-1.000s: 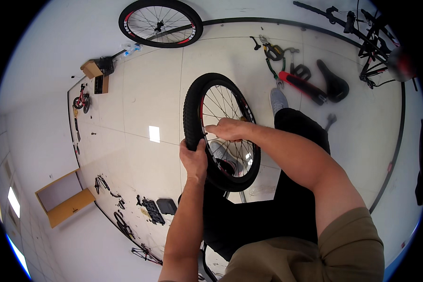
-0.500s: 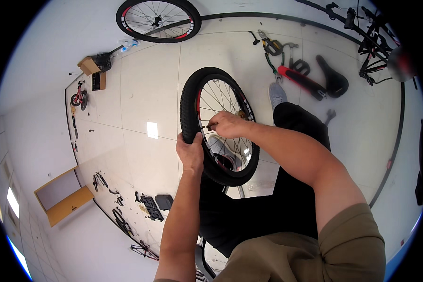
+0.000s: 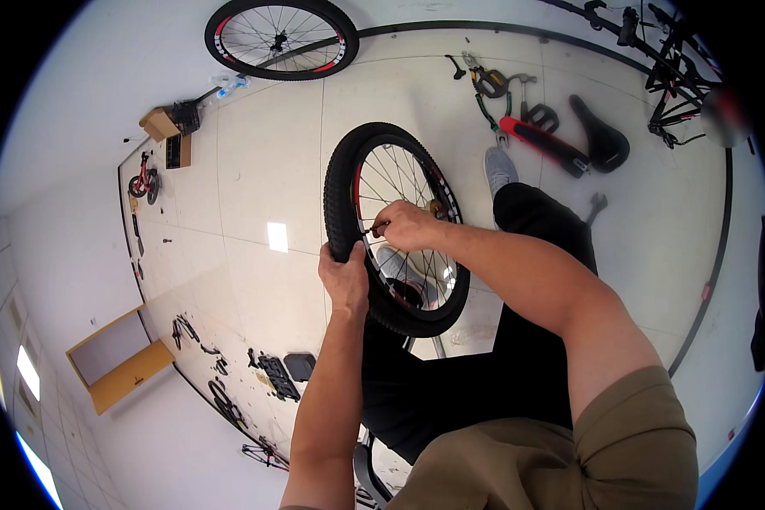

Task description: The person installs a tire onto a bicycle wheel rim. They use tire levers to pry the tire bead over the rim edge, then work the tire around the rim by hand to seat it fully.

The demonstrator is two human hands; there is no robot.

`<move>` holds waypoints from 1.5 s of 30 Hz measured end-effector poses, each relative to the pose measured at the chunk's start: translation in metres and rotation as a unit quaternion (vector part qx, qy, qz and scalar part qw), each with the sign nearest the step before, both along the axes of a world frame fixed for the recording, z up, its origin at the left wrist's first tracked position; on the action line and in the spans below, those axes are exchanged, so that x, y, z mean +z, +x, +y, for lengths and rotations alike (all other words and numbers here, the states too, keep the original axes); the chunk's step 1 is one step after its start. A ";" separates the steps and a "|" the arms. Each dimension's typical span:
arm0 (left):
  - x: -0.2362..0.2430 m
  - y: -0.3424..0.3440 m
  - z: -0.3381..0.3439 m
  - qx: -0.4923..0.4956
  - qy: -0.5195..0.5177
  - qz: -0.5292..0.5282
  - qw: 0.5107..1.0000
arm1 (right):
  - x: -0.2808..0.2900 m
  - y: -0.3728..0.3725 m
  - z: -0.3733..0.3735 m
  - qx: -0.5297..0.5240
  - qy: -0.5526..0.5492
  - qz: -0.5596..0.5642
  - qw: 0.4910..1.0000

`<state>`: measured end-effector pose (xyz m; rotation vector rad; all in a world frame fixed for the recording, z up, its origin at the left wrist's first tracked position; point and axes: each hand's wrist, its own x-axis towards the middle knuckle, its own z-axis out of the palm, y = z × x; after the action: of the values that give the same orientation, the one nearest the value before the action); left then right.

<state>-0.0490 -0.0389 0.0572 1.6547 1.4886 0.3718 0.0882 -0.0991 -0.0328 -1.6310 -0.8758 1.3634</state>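
Drawn slightly back from the rim since a second ago, my right hand [image 3: 406, 226] pinches a small dark piece [image 3: 379, 228] (too tiny for me to make out) beside the spokes, while my left hand [image 3: 345, 276] grasps the tyre edge of the bicycle wheel [image 3: 338, 195], which stands tilted in front of my black trousers [image 3: 450, 382]. Beyond it, a black saddle [image 3: 602, 136] and a hammer [image 3: 525, 79] lie on the floor [image 3: 272, 153], and a second wheel [image 3: 279, 42] rests near the wall [image 3: 127, 68].
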 end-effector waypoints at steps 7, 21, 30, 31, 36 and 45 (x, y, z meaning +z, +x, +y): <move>-0.005 -0.001 0.002 -0.008 0.005 0.007 1.000 | 0.000 -0.004 -0.002 0.001 -0.005 -0.008 1.000; -0.003 0.001 0.000 -0.001 0.002 0.012 1.000 | -0.007 -0.007 -0.001 -0.020 -0.002 0.028 0.999; -0.005 0.000 0.001 -0.009 0.000 0.025 1.000 | 0.024 0.002 -0.006 0.006 -0.032 -0.034 0.999; -0.006 -0.002 0.001 -0.012 0.006 0.027 1.000 | 0.028 0.002 -0.006 0.013 -0.038 -0.043 0.998; -0.005 -0.001 -0.004 -0.003 0.012 0.030 0.999 | 0.031 0.003 -0.006 0.052 -0.045 -0.094 0.993; -0.005 -0.003 -0.005 0.004 0.020 0.030 0.999 | 0.040 0.014 0.001 0.022 -0.079 0.095 0.992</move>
<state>-0.0520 -0.0437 0.0521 1.7046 1.5413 0.3624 0.1020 -0.0982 0.0071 -1.5756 -0.7106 1.6236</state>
